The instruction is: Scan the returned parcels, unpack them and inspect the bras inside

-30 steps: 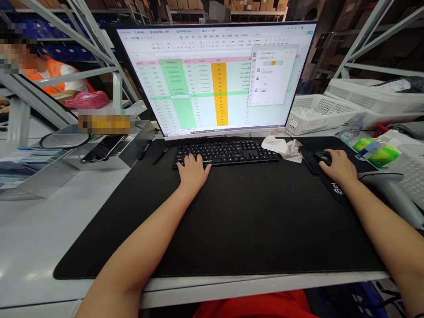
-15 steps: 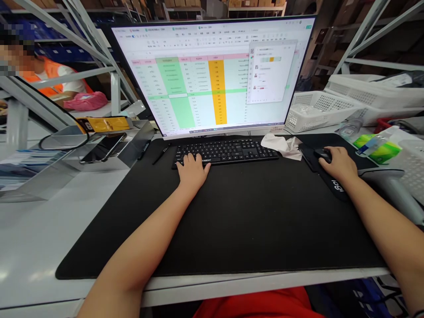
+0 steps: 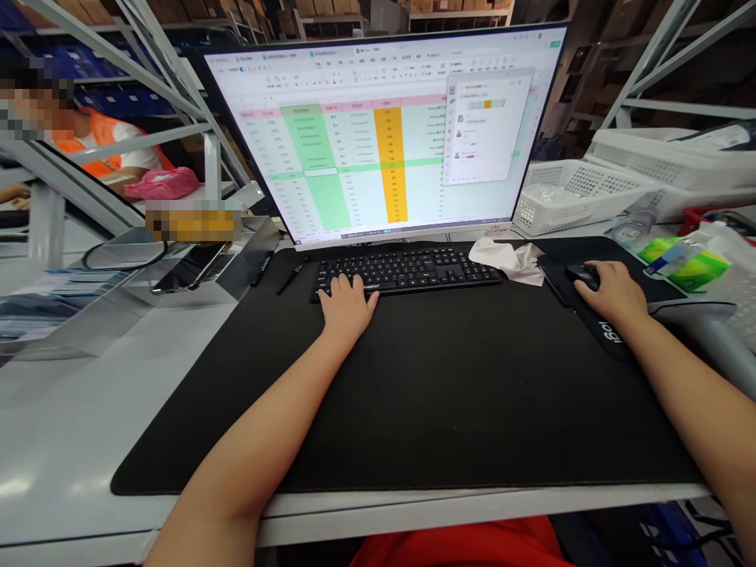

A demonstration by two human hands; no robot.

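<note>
My left hand (image 3: 346,305) rests with spread fingers on the left front part of a black keyboard (image 3: 407,272). Over at the right, my right hand (image 3: 614,293) is wrapped on a black computer mouse (image 3: 583,276), which sits on a dark mouse pad (image 3: 608,335). Behind the keyboard stands a monitor (image 3: 348,197) with a spreadsheet of green and orange columns and a small chat window. A crumpled white tissue (image 3: 508,260) lies against the keyboard's right end. Beneath everything spreads a large black desk mat (image 3: 437,394).
Left of the mat are a pen (image 3: 292,276), a phone (image 3: 192,266) and a metal tray (image 3: 76,323) of papers. White plastic baskets (image 3: 567,197), a green packet (image 3: 685,264) and a grey handheld scanner (image 3: 714,331) stand right. A person in an orange vest (image 3: 103,142) is at far left.
The whole view has shifted slightly, so things sit a little further right. Both hands keep their places on the keyboard and mouse.
</note>
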